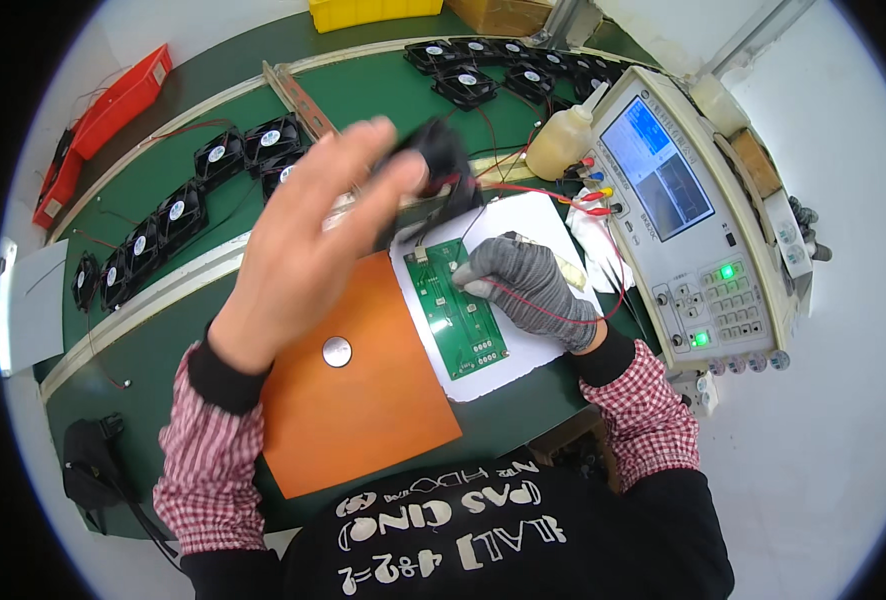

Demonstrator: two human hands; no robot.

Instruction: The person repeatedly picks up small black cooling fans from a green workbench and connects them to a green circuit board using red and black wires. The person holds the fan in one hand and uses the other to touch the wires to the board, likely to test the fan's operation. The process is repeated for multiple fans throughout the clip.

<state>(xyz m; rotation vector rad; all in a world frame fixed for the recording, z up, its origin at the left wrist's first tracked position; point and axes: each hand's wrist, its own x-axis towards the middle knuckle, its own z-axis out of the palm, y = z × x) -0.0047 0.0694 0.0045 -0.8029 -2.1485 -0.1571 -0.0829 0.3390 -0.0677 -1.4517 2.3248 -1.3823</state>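
Note:
My bare left hand (318, 225) is raised over the bench, smeared by motion. Between its thumb and fingers is a black cooling fan (441, 150), also blurred. A grey knit glove covers my right hand (528, 285), whose fingers are pinched together at the upper right edge of a green circuit board (455, 320). What those fingertips hold is hidden; a thin wire rises from them and a red wire (533, 306) runs across the glove. White paper (523, 215) lies under the board. Left of it is an orange mat (353, 430) with a round silver disc (337, 351).
A test instrument (698, 200) with a lit screen stands at right, red leads plugged in. Beside it is a squeeze bottle (560, 140). Black fans (158, 225) line the left, with several more (465, 86) at the back. Red bins (113, 115) and a black pouch (91, 462) sit at left.

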